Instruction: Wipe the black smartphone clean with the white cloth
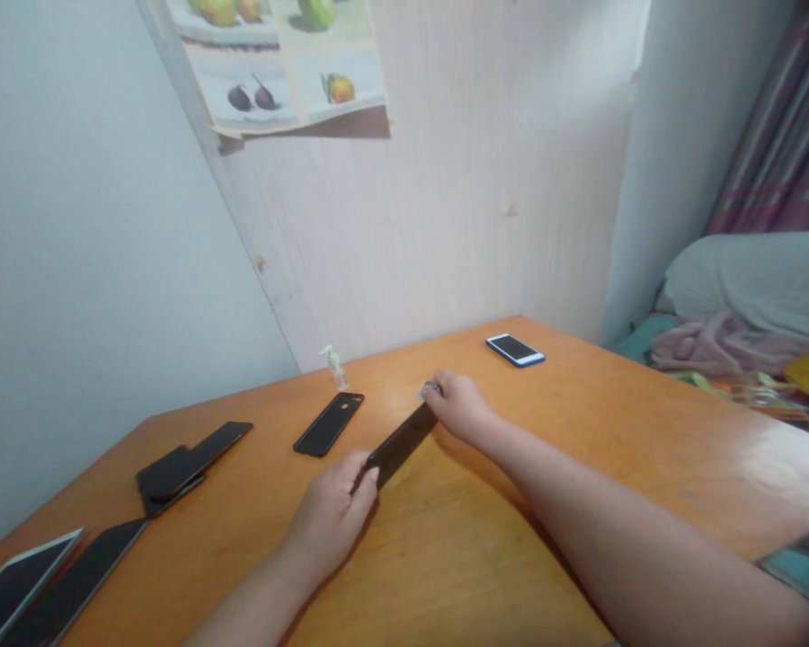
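A dark smartphone (pixel 404 442) is held at a tilt above the table, its near end gripped by my left hand (pixel 333 512). My right hand (pixel 464 406) is closed at the phone's far end, with a small whitish-grey piece (pixel 430 389), perhaps cloth or tissue, showing under its fingers. What that piece is I cannot make out. Left of the phone lies a black phone case (pixel 329 424), open side up. Behind the case stands a small clear pump bottle (pixel 338 369) with a pale green top.
The wooden table (pixel 499 557) meets a pale panelled wall behind. A white phone with a blue edge (pixel 515 350) lies at the back right. At left are several dark devices (pixel 175 472), a white-framed tablet (pixel 23 575) among them. A bed with blankets (pixel 728 346) is at right.
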Tool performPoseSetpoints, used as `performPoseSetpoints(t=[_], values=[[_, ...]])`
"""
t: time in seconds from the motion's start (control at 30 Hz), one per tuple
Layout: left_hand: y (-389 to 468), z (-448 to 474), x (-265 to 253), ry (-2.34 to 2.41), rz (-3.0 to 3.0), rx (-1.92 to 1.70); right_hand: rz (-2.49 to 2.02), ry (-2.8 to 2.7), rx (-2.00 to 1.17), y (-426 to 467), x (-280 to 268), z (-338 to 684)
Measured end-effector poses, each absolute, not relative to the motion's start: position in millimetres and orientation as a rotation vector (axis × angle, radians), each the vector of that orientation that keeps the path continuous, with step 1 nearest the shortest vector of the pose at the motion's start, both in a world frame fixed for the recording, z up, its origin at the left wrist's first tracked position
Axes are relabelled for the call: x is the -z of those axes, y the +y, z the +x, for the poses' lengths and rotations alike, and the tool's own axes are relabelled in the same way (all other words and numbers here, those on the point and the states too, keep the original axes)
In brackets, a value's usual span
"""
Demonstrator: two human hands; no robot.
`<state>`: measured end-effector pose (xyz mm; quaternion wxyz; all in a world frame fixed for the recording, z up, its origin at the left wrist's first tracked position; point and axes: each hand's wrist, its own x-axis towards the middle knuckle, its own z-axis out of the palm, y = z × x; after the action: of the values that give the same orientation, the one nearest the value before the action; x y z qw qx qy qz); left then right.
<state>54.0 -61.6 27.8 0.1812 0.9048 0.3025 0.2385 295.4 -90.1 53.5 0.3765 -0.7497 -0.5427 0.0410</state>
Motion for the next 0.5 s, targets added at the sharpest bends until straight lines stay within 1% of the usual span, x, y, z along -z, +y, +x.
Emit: performPoseSetpoints(t=[0.13,0.33,0.4,0.5], values=[[-61.3,53.9,-26.5,0.863,2.536,-0.684,-1.86,-1.431,-0.113,-92.7,-50.5,287.9],[-62.8,54.9,-28.2,0.802,2.503,-0.709,-1.451,-1.782,-0.208,-114.4,-41.6,231.6],[-62.1,55.1,-28.4,0.824,2.501,-0.7,-1.469,-1.751,-0.201,-111.3,-41.6,236.5],[-60.1,54.9,-27.4,0.857,2.486,-0.694,-1.625,-1.566,-0.138,-97.1,-43.2,264.7]])
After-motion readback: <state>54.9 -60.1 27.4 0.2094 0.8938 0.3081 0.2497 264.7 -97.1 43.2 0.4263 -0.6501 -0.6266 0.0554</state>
